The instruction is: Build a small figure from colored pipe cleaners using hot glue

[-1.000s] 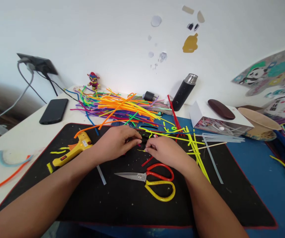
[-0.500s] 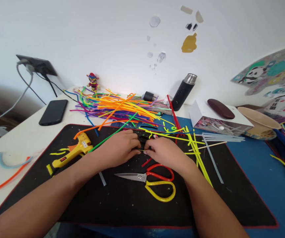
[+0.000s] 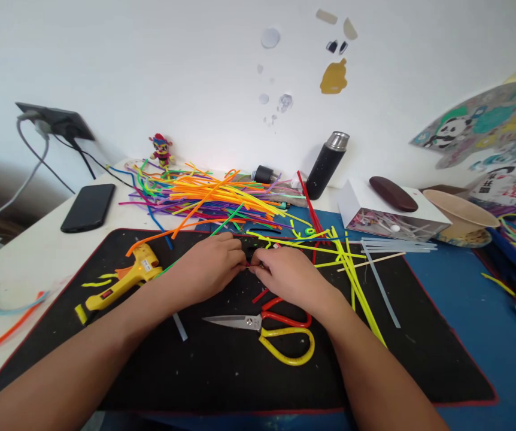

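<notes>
While the left hand (image 3: 208, 267) and right hand (image 3: 287, 274) were positioned close together over the black mat (image 3: 172, 368), far of the scissors (image 3: 249, 322), both hands' fingers were pinched on a thin strand (image 3: 248, 267) between them. It appeared light and bendable, best gripped beside its exposed section.

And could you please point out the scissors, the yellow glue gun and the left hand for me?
Scissors (image 3: 255, 322): head view, on the metal beside the pivot.
Yellow glue gun (image 3: 124, 284): head view, on its handle.
Left hand (image 3: 211, 264): head view, on its back.
</notes>
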`<act>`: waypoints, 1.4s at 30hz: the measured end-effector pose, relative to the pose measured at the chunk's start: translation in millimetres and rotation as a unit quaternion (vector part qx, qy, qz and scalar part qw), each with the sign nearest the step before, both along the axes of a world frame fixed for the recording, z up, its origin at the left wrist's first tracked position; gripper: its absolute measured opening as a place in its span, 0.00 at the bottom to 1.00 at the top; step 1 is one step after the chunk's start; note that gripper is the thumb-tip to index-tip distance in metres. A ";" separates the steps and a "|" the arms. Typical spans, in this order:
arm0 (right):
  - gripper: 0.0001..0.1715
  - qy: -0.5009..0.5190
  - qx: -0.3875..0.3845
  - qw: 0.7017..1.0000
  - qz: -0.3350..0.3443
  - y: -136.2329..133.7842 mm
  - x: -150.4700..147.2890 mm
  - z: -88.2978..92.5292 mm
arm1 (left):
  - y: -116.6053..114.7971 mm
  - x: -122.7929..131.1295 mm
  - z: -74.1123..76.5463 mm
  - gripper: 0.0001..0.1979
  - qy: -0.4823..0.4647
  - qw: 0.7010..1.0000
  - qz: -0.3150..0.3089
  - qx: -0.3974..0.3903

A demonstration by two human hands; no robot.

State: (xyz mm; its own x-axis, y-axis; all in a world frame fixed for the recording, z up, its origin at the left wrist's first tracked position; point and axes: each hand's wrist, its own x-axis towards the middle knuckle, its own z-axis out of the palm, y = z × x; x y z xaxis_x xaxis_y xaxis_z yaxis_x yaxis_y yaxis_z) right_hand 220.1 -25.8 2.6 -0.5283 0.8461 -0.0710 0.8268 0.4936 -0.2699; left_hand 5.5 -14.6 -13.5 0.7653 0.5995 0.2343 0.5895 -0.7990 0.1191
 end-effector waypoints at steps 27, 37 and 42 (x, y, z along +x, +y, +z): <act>0.12 0.256 -0.010 0.964 -0.069 0.1 3.6 2.6 | 5.5 -16.0 20.1 0.04 -0.210 0.964 0.032 0.158; 0.13 0.235 -0.004 0.969 -0.072 -0.2 1.9 2.5 | 3.7 -15.6 21.6 0.08 -0.133 0.972 0.015 0.194; 0.13 0.234 -0.005 0.970 -0.069 -0.5 1.7 2.0 | 3.4 -14.6 22.9 0.07 -0.117 0.974 0.015 0.194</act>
State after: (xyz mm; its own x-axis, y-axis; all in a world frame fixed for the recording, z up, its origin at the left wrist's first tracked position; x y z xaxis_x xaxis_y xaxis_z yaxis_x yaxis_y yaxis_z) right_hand 221.8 -26.3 4.6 -0.3863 0.9116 0.1406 0.6701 0.3822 -0.6364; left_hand -9.1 -11.2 9.3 0.6482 0.4514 0.6133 0.6056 -0.7938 -0.0559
